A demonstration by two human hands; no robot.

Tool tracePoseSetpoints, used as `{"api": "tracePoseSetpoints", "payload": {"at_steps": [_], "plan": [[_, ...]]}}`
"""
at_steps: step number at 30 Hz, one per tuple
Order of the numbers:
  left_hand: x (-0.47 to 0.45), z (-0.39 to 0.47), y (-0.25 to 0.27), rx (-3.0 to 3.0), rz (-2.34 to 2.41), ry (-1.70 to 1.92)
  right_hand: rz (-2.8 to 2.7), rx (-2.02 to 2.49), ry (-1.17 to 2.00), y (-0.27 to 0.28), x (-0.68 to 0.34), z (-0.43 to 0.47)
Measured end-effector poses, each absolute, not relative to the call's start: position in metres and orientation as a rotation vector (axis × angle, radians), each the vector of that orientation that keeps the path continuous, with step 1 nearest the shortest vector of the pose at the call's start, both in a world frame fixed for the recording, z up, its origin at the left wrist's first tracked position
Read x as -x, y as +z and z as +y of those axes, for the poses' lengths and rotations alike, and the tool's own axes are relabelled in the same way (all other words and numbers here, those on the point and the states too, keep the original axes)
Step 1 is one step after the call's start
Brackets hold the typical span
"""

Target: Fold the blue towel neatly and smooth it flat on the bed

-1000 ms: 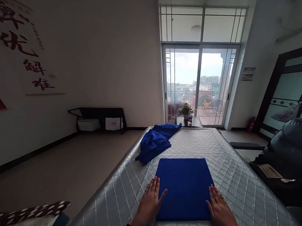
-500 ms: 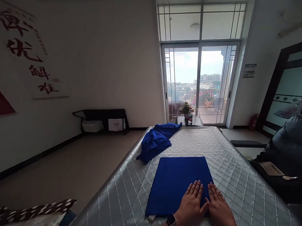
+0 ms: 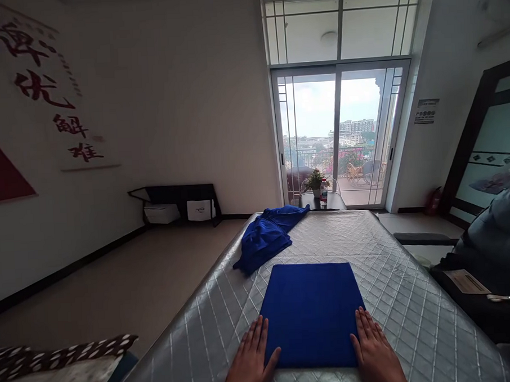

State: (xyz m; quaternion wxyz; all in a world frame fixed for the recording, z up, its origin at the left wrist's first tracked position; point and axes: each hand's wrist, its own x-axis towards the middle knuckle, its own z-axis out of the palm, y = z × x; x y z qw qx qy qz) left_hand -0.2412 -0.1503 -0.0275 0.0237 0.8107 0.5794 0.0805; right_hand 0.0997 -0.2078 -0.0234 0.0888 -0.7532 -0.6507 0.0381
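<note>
A flat, smooth rectangle of folded blue cloth [image 3: 313, 312] lies on the silver quilted table cover [image 3: 193, 334]. Along its left edge, near the closest corner, rests my left hand [image 3: 252, 351], flat with the fingers stretched forward and the thumb apart. My right hand [image 3: 374, 343] lies flat on the opposite edge, fingertips on the cloth's border and thumb spread. Neither hand grips anything. Farther up the cover, to the left, a second blue cloth [image 3: 263, 241] sits in a loose, crumpled heap.
Beyond the table's far end, a small dark table [image 3: 334, 201] holds a potted plant [image 3: 315, 181] and a bottle [image 3: 323, 192]. A dark armchair [image 3: 500, 242] stands at right. A spotted brown fabric item [image 3: 63, 354] lies at lower left, and a black low rack [image 3: 179, 194] is by the wall.
My left hand has moved left, from beside the right hand to the cloth's left edge. The pale tag at the near left corner no longer shows. My right hand stays at the right edge.
</note>
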Motion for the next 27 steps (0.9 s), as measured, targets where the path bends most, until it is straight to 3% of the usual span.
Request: {"api": "tracePoseSetpoints", "payload": {"at_steps": [12,22,27], "plan": [[0.247,-0.159,-0.024,-2.463,1.774,0.404,-1.977,2.291,0.119,-0.024,-0.106,-0.208],[0.248,-0.160,-0.021,-2.433,1.772,0.389,-1.962,2.251,0.070,0.023,-0.101,-0.169],[0.249,-0.160,-0.022,-2.467,1.766,0.399,-1.946,2.315,0.066,0.010,-0.094,-0.158]]}}
